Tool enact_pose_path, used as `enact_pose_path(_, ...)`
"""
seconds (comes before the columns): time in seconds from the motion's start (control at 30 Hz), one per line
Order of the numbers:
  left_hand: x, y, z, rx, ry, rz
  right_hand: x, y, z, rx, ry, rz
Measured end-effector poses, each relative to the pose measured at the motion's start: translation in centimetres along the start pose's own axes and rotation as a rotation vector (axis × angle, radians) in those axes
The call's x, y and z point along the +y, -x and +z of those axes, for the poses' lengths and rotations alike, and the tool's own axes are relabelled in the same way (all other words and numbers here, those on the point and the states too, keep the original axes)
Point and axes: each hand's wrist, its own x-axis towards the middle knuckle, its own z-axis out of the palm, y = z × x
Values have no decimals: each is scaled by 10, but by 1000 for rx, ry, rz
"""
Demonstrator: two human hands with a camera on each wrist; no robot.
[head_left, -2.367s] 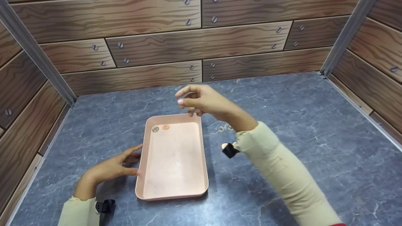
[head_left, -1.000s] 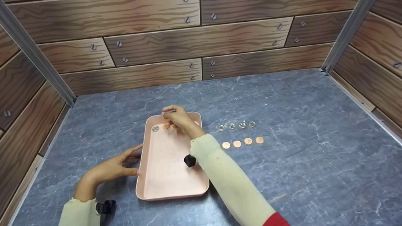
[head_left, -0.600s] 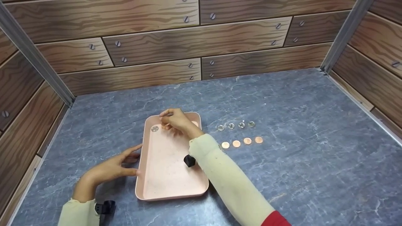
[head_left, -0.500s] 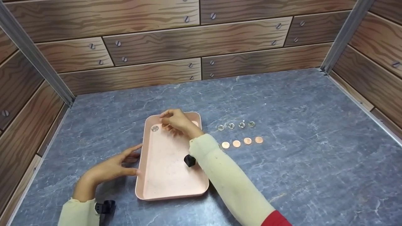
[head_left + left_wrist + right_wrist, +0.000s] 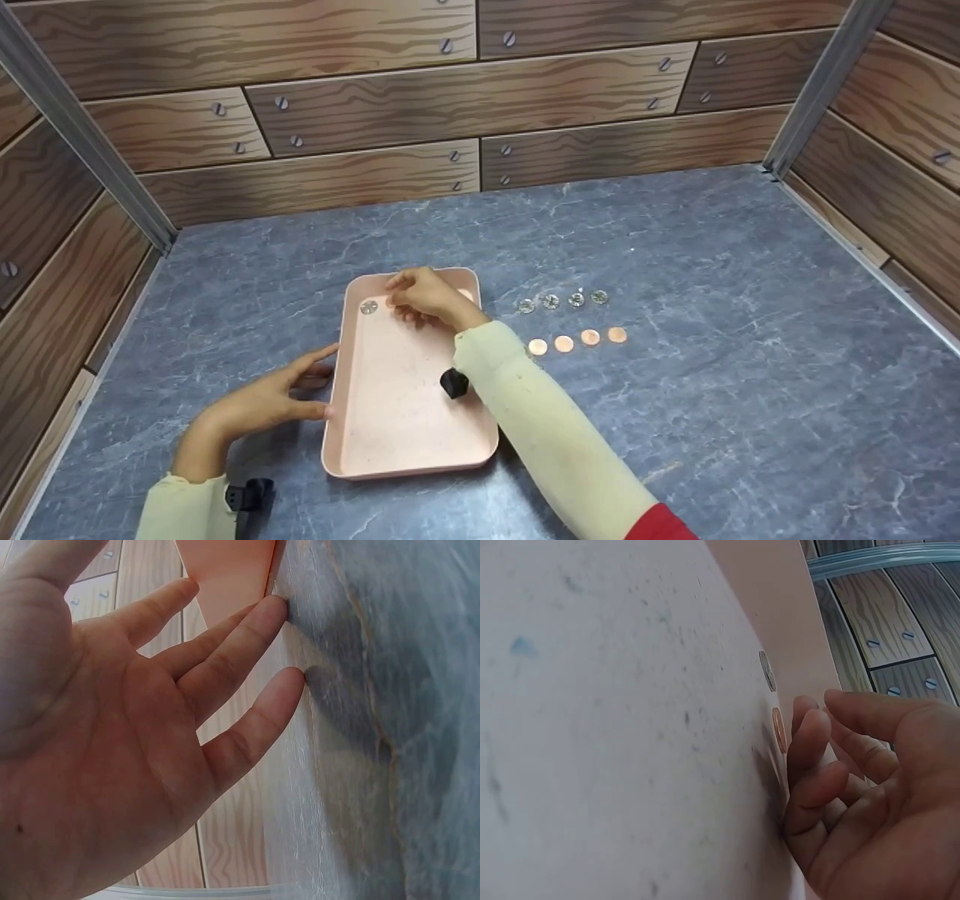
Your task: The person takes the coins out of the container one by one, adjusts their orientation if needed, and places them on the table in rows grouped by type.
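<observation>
In the head view my left hand [image 5: 266,397] has its fingers spread, thumb and fingertips at the left side of a pink rectangular tray [image 5: 409,420]. My right hand [image 5: 427,294] reaches inside the tray's far end, fingers bent and pointing left. A silver coin [image 5: 368,307] lies in the far left corner, beside a copper coin [image 5: 389,301] partly covered by that hand. The right wrist view shows the thumb and index tips close together, right beside the copper coin [image 5: 779,730]; I cannot tell whether they pinch anything. The silver coin [image 5: 767,671] lies just beyond.
Right of the tray, on the grey marbled table [image 5: 712,300], several silver coins [image 5: 576,299] form a row. Nearer is a row of several copper coins [image 5: 590,337]. Wood-patterned walls [image 5: 390,112] enclose the table at the back and sides.
My right hand has come down from above the tray's far edge into its far end, then sunk slightly lower. My left hand has stayed at the tray's side.
</observation>
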Motion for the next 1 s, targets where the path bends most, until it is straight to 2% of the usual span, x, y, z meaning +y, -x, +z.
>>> enact_pose_path(0.53, 1, 0, 0, -6, 3, -15, 3, -1, 0, -1, 130, 1)
enact_pose_path(1.0, 0, 0, 1, 4, -6, 4, 3, 3, 0, -29, 153, 21)
